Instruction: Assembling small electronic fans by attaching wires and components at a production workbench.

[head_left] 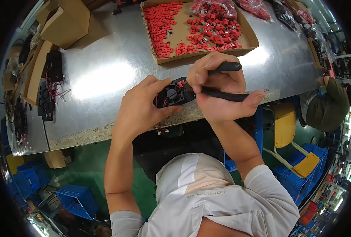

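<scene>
A slip could break something small

The shiny surface (92, 114) is the biggest thing, stretching past both hands. Beyond the right hand (222, 94), a cardboard tray (180, 26) holds lots of little red parts (219, 33). That hand is curled around a tool (227, 94) with black handles, spread wide apart. Its fingers hide the tool's tip. The left hand (141, 102) is half closed, with thumb and fingers gripping a black fan (171, 94). The fan is between the two hands. A tiny red piece (181, 83) is on it, just beside the right hand's fingers. Below the left hand hangs a little plug (159, 133).

If the tool slips, it might scratch the fan or poke the left hand. Squeezing too hard could crack the red piece. The plug might snag on clothes and get tugged.
</scene>
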A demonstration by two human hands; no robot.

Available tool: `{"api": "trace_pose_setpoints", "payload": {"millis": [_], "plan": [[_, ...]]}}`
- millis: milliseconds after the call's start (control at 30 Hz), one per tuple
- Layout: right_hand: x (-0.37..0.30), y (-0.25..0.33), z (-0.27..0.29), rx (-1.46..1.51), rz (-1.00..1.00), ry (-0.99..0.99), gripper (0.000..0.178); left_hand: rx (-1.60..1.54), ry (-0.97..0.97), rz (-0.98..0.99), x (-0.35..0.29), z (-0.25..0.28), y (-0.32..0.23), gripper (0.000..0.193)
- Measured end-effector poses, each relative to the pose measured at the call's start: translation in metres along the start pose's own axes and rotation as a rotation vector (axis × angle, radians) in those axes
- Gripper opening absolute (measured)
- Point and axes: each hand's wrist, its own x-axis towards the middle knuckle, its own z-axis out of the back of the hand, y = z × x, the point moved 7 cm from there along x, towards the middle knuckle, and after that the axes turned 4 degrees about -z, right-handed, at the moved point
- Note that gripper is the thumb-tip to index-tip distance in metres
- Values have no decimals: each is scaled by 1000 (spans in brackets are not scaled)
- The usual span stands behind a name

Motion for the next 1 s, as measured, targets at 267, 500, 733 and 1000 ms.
{"api": "trace_pose_setpoints", "payload": {"millis": [267,500,733,1000], "plan": [[26,-7,-2,-312,-137,-218,90,204,-110,-102,-8,-4,-14,62],[28,-2,-1,-382,-135,-178,68,347,-143,-205,-8,-7,-28,62],[33,-10,-1,-143,-97,-200,45,405,-152,-137,-15,-9,-31,64],[26,39,14,-161,53,0,65,209,-106,-29,-10,-14,-19,63]]}}
